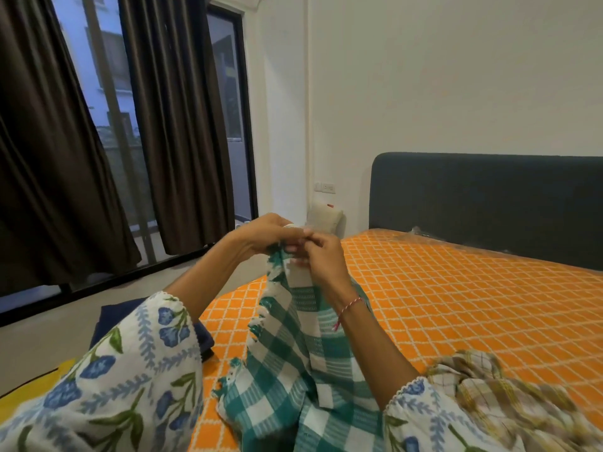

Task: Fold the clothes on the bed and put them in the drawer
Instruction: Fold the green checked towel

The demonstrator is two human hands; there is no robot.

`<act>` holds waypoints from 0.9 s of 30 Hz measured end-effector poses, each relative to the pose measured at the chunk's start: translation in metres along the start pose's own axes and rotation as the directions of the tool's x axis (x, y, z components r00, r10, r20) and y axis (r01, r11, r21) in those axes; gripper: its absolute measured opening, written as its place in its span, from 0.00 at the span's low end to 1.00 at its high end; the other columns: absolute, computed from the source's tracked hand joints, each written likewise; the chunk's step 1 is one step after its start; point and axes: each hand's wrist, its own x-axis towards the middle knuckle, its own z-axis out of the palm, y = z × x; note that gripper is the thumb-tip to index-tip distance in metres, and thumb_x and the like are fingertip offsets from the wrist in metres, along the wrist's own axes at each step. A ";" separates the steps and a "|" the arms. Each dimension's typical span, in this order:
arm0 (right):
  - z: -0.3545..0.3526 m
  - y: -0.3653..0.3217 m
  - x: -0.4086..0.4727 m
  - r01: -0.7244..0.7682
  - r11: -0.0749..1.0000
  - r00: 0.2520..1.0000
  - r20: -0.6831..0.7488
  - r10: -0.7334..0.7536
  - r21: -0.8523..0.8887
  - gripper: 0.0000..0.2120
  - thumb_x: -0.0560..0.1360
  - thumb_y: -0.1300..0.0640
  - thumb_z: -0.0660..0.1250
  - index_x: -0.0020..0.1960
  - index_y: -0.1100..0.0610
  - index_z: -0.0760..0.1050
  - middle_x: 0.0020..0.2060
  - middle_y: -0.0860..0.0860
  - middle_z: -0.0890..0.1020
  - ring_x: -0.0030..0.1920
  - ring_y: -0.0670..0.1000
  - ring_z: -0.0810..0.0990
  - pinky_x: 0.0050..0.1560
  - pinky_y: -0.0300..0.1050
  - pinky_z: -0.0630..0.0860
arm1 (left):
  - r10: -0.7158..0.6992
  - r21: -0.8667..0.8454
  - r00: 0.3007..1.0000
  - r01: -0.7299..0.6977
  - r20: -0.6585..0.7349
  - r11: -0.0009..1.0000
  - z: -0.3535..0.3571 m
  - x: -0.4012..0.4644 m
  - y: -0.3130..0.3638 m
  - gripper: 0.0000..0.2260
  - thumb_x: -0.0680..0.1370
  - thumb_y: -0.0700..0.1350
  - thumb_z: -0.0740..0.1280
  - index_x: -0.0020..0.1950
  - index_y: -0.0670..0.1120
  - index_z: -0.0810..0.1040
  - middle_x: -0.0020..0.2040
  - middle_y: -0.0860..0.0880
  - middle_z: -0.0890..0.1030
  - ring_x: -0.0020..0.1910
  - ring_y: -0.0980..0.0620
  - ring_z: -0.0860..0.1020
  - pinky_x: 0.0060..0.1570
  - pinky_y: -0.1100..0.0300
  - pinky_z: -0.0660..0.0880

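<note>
Nearest to me, a crumpled beige-and-olive checked cloth [499, 396] lies on the orange bedsheet with white lattice print [456, 295], at my right. In front of me hangs the green-and-white checked woven cloth [293, 353], its lower part draped down onto the sheet. My left hand [267, 236] and right hand [321, 259] meet at its top edge, both pinching the fabric. Beyond stands the dark blue padded headboard [489, 197].

woven checked cloth [293, 347], quilted matt bedspread [456, 305]
</note>
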 end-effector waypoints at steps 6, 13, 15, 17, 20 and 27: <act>-0.011 0.015 0.015 0.035 0.980 0.998 -0.053 -0.046 -0.194 0.14 0.76 0.64 0.64 0.59 0.58 0.79 0.42 0.57 0.83 0.26 0.42 0.76 0.27 0.35 0.71 | 0.020 -0.097 0.984 -0.003 0.179 0.995 -0.008 0.000 -0.032 0.07 0.77 0.36 0.64 0.52 0.39 0.80 0.45 0.43 0.82 0.45 0.48 0.80 0.44 0.60 0.79; -0.056 0.090 0.006 -0.097 0.535 0.995 -0.070 0.071 -0.839 0.20 0.73 0.54 0.66 0.65 0.49 0.73 0.56 0.56 0.74 0.59 0.58 0.72 0.51 0.49 0.70 | 0.043 -0.027 0.999 -0.043 0.018 0.999 -0.027 -0.007 -0.024 0.07 0.78 0.35 0.63 0.53 0.38 0.79 0.42 0.46 0.83 0.42 0.51 0.80 0.42 0.61 0.79; -0.061 0.108 0.005 -0.202 0.409 0.978 -0.160 0.134 -0.890 0.22 0.75 0.56 0.65 0.68 0.51 0.68 0.61 0.57 0.69 0.64 0.60 0.66 0.58 0.54 0.68 | 0.072 -0.027 0.997 -0.072 0.017 0.997 -0.033 -0.010 -0.019 0.10 0.78 0.35 0.62 0.58 0.36 0.78 0.46 0.42 0.82 0.44 0.50 0.80 0.44 0.60 0.79; -0.066 0.117 0.004 -0.315 0.401 0.949 -0.293 0.117 -0.860 0.21 0.76 0.59 0.64 0.67 0.56 0.65 0.63 0.58 0.69 0.64 0.61 0.67 0.58 0.56 0.69 | 0.100 -0.053 0.995 -0.099 0.020 0.994 -0.043 -0.017 -0.014 0.10 0.78 0.34 0.61 0.57 0.38 0.78 0.45 0.44 0.83 0.44 0.51 0.81 0.43 0.61 0.80; -0.068 0.117 0.007 -0.386 0.539 0.915 -0.384 0.122 -0.749 0.22 0.76 0.58 0.66 0.66 0.61 0.61 0.60 0.61 0.74 0.58 0.64 0.75 0.46 0.53 0.71 | 0.094 -0.009 0.995 -0.094 0.023 0.996 -0.061 -0.026 -0.008 0.10 0.79 0.35 0.61 0.55 0.40 0.79 0.43 0.46 0.84 0.41 0.54 0.82 0.40 0.62 0.80; -0.104 0.048 0.048 -0.407 0.626 0.872 -0.488 0.049 -0.665 0.20 0.75 0.62 0.66 0.63 0.65 0.64 0.56 0.64 0.78 0.55 0.65 0.77 0.47 0.52 0.73 | 0.022 0.340 0.994 0.017 -0.111 0.940 -0.094 -0.029 -0.043 0.07 0.79 0.37 0.62 0.54 0.41 0.79 0.40 0.44 0.79 0.30 0.59 0.78 0.28 0.69 0.72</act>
